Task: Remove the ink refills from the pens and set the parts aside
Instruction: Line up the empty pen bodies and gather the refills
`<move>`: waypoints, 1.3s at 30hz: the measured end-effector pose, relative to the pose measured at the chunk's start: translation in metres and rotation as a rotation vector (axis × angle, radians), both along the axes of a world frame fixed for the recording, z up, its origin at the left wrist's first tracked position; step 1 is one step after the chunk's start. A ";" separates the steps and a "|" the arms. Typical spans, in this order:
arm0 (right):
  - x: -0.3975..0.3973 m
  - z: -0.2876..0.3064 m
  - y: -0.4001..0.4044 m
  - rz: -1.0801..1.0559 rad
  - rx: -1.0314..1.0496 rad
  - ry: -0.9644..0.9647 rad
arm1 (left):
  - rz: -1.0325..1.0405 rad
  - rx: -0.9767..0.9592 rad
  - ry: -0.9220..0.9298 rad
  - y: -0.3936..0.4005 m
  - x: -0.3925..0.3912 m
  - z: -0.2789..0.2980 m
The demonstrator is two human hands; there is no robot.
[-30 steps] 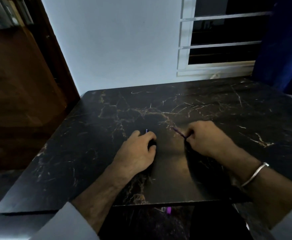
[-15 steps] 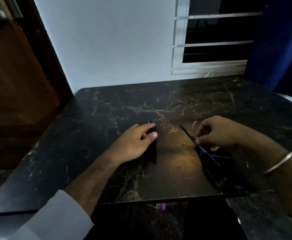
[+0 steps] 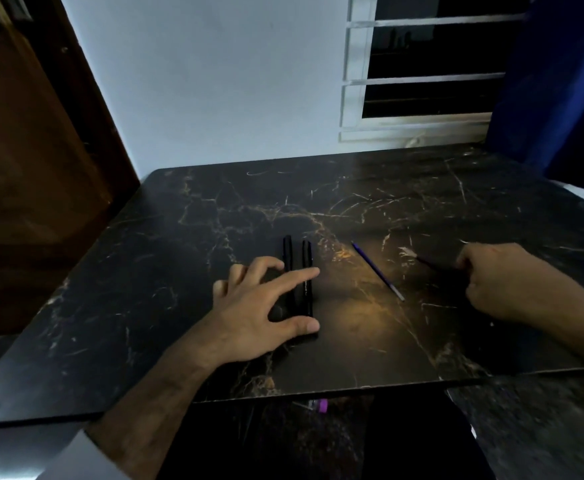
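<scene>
Two black pens (image 3: 306,271) lie side by side, pointing away from me, near the middle of the black marble table (image 3: 179,271). My left hand (image 3: 263,313) rests over their near halves with fingers spread, the index finger across the right pen. A thin blue ink refill (image 3: 378,271) lies slantwise by itself to the right of the pens. Farther right, my right hand (image 3: 502,282) is curled, its fingertips pinched on the end of a thin dark rod (image 3: 431,263) that points left just above the table.
A wooden door (image 3: 34,168) stands at the left, with a white wall and barred window (image 3: 422,71) behind the table and a blue curtain (image 3: 560,81) at the right. A small purple object (image 3: 321,405) lies on the floor below the table's near edge.
My right hand laid the blue refill on the table, let go and moved right. My left hand set the black pen down beside the other and spread its fingers over both.
</scene>
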State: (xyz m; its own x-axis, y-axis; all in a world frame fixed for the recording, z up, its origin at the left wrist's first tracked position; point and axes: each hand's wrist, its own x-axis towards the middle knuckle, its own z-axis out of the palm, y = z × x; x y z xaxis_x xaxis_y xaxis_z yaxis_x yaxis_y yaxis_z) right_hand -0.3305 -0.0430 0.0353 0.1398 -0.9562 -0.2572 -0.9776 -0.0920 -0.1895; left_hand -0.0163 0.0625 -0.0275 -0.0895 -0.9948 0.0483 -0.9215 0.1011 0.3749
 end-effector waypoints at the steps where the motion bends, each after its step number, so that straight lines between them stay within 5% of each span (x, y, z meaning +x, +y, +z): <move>1: -0.006 0.002 -0.008 0.021 -0.008 0.018 | 0.005 -0.008 -0.021 -0.001 -0.002 -0.002; 8: -0.006 0.006 -0.035 0.350 -0.203 -0.004 | 0.047 -0.073 -0.054 -0.018 -0.008 -0.001; 13: 0.003 -0.003 -0.030 0.169 -0.207 -0.287 | 0.025 -0.052 -0.053 -0.018 -0.009 -0.001; 16: -0.014 -0.008 -0.013 0.129 -0.036 -0.138 | -0.048 0.021 -0.072 -0.018 -0.010 -0.006; 26: -0.023 -0.012 -0.015 0.005 -0.239 -0.304 | -0.044 0.045 -0.083 -0.018 -0.009 -0.013; 39: 0.060 -0.014 -0.038 0.105 -0.164 -0.065 | -0.042 0.070 -0.116 -0.018 -0.012 -0.010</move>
State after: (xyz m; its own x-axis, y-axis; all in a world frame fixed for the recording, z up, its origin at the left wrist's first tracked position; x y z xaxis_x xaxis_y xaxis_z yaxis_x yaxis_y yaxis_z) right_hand -0.2707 -0.0808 0.0212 0.2518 -0.9639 -0.0866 -0.9473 -0.2271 -0.2259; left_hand -0.0281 0.0447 -0.0371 -0.1318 -0.9907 -0.0341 -0.9545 0.1176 0.2739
